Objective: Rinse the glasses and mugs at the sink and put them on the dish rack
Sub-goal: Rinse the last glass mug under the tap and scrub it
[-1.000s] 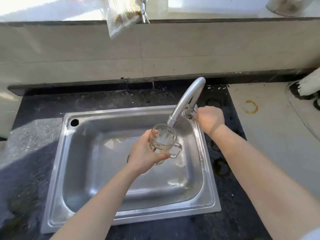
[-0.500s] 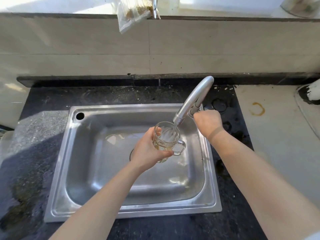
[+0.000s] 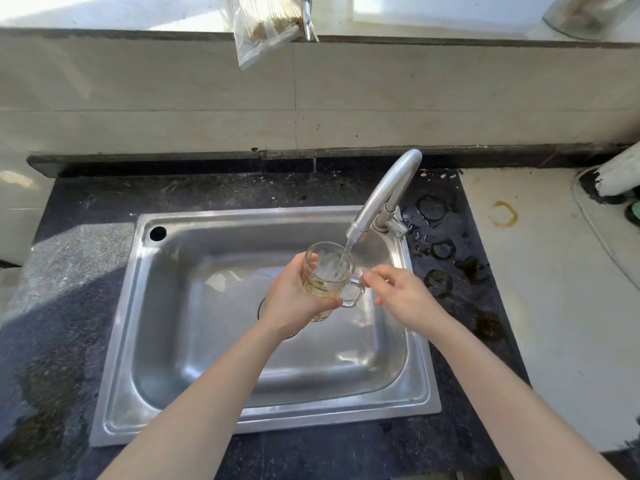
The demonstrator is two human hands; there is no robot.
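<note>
Off the tap lever since a moment ago, the right grip (image 3: 405,296) now sits just beside the mug's handle, fingers loosely spread, and water runs from the tap (image 3: 388,192). Over the sink (image 3: 114,341) set in the dark tabletop (image 3: 69,271), the left grip (image 3: 294,299) curls round the glass mug (image 3: 329,275), holding it upright under the stream.

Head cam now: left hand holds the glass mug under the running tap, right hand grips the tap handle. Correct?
Not quite. In the head view the right hand is off the tap handle, fingers relaxed, beside the handle of the glass mug; contact is unclear. The rest holds: the left hand holds the mug under the running tap.
</note>
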